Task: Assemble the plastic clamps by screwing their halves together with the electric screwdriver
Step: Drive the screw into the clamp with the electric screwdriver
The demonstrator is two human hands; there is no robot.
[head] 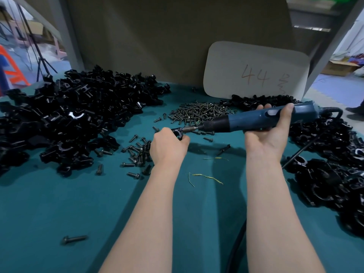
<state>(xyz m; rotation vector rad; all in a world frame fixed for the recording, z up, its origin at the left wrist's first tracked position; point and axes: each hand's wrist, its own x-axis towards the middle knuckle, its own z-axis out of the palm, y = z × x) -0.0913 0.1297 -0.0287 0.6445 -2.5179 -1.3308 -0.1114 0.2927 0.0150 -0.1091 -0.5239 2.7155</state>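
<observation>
My left hand (pixel 167 144) grips a small black plastic clamp (pixel 178 132) just above the teal table. My right hand (pixel 269 129) holds the blue electric screwdriver (pixel 254 120) level, pointing left. Its bit touches the clamp's right side. A big heap of black clamp halves (pixel 69 119) fills the left of the table. More black clamps (pixel 334 164) are piled on the right. Dark screws lie in a heap (pixel 199 112) behind the hands and in a looser scatter (pixel 137 152) by my left wrist.
The teal table cover (pixel 78 213) spreads toward me, with one stray screw (pixel 73 239) at front left. A grey card marked 44 (pixel 256 71) leans on the back panel. The screwdriver's black cord (pixel 236 245) runs down beside my right forearm. Thin yellow strands (pixel 206 176) lie between my arms.
</observation>
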